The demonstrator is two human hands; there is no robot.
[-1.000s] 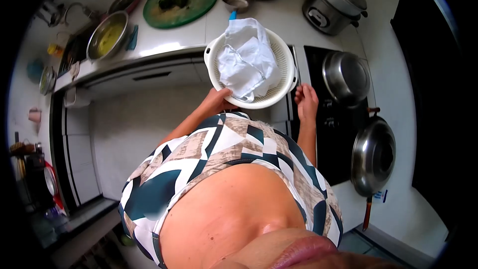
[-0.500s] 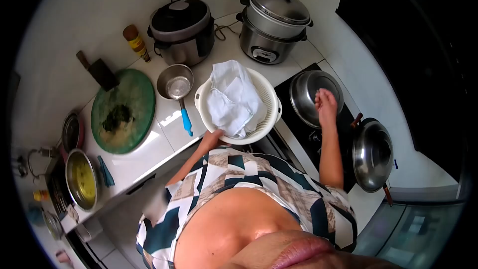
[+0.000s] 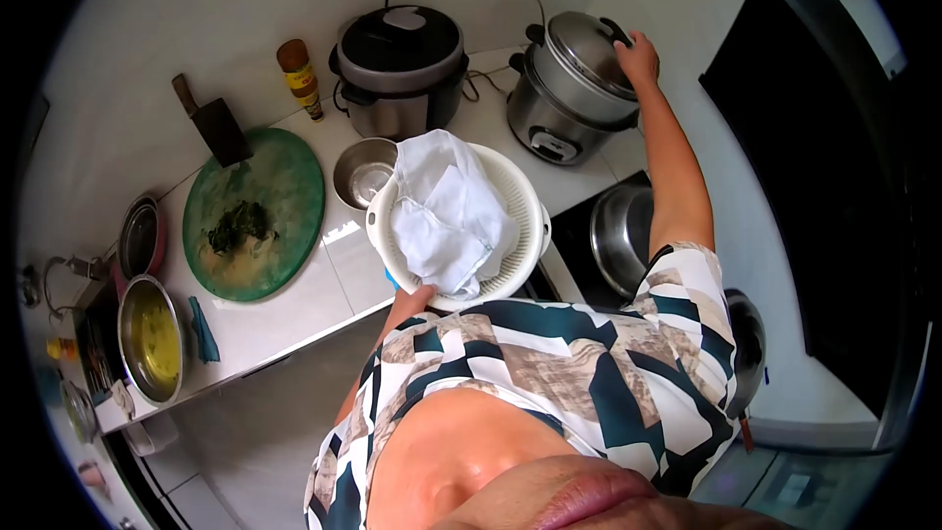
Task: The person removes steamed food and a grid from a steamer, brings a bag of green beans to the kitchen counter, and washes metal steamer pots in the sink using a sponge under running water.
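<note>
Two hands well apart, and the left grip [image 3: 416, 302], centre of the frame, has the near rim of the white basket [image 3: 527, 204] pinched, thumb over the edge, other fingers hidden! The white cloth [image 3: 453, 226] lies bunched inside, just beyond that thumb. Up at upper right, the right grip [image 3: 638, 61] meets the black handle [image 3: 616, 32] of the lid [image 3: 586, 51], seated on the cooker [image 3: 555, 108]; whether those fingers are closed, I can't tell.

Head-worn view, close, facing forward-down over chest [image 3: 471, 437] and counter [image 3: 294, 312].
</note>
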